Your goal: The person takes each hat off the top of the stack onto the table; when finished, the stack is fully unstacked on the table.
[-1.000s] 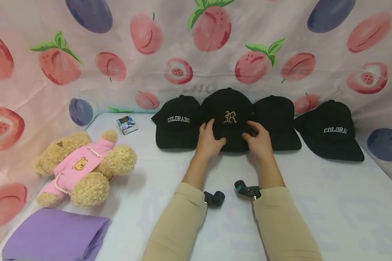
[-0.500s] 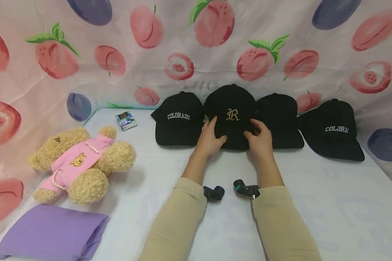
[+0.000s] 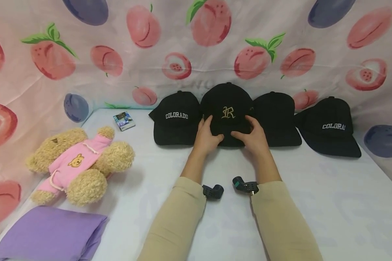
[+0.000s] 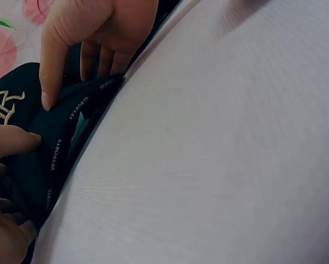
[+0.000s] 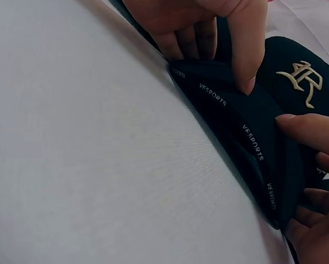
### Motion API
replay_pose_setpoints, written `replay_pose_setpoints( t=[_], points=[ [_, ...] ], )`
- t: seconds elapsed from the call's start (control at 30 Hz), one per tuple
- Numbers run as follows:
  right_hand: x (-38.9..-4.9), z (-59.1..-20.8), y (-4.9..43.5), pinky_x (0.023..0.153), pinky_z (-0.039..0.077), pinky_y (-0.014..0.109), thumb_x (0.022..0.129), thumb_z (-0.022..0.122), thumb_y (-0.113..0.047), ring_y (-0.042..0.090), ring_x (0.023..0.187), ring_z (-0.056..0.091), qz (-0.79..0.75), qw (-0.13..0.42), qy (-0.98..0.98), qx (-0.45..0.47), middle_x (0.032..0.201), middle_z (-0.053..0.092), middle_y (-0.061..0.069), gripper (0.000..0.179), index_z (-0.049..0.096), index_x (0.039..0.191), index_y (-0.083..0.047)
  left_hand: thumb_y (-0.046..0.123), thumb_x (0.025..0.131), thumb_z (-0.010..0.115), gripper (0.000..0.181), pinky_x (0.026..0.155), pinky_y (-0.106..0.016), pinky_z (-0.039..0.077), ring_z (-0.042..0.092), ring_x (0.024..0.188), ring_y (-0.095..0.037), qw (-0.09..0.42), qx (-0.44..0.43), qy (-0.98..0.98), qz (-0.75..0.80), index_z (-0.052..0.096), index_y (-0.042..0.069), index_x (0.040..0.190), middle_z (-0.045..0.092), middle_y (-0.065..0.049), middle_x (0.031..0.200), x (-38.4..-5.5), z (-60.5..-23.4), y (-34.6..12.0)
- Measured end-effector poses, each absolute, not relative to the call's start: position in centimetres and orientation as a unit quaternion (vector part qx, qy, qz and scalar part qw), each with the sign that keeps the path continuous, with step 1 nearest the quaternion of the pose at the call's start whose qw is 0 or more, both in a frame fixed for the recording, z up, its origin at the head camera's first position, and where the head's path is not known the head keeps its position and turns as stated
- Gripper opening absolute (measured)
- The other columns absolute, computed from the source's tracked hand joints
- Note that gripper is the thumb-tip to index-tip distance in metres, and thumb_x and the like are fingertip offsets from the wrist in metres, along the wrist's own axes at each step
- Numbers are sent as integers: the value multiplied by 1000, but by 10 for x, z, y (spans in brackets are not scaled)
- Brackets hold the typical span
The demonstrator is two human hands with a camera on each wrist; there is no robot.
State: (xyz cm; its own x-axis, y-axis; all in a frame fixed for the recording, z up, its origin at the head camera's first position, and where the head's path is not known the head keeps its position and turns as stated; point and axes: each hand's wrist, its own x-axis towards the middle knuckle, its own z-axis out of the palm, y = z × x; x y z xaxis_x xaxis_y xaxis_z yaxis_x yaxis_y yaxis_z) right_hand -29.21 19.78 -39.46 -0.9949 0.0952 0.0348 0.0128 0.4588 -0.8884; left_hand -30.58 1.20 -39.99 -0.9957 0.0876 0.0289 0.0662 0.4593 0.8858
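A black baseball cap with a gold letter emblem stands in the middle of the row, its brim toward me. At the brim's left side, my left hand grips it, thumb on the brim. My right hand holds the opposite side, its thumb lying across the brim. Both wrist views show the brim's edge with "VESPORTS" lettering along its underside, bowed up between the hands. In the left wrist view, fingers of the right hand curl at one brim end.
Left of this cap stands a black COLORADO cap; a plain black cap and another lettered cap stand to its right. A small box, a teddy bear in pink and folded purple cloth lie on the left.
My right thumb has slid inward, leftward over the brim. The left hand keeps nearly the same grip; the caps stay in their row.
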Motion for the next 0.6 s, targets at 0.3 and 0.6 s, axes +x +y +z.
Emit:
replay_pose_setpoints(
  t=[0.3, 0.6],
  points=[
    [-298, -397, 201, 127, 19, 56, 92, 77, -30, 35, 159, 19, 490, 37, -870, -28, 172, 22, 14, 94, 21, 165, -12, 14, 91, 75, 85, 125, -48, 30, 23, 158, -37, 16, 42, 850, 525, 30, 16, 164, 14, -20, 172, -311, -400, 18],
    [-304, -392, 201, 126, 20, 60, 92, 76, -37, 38, 158, 19, 459, 16, -888, -30, 172, 21, 14, 94, 21, 165, -13, 13, 92, 75, 86, 125, -48, 30, 21, 159, -35, 25, 24, 852, 523, 29, 19, 164, 11, -16, 173, -313, -396, 17]
  ],
)
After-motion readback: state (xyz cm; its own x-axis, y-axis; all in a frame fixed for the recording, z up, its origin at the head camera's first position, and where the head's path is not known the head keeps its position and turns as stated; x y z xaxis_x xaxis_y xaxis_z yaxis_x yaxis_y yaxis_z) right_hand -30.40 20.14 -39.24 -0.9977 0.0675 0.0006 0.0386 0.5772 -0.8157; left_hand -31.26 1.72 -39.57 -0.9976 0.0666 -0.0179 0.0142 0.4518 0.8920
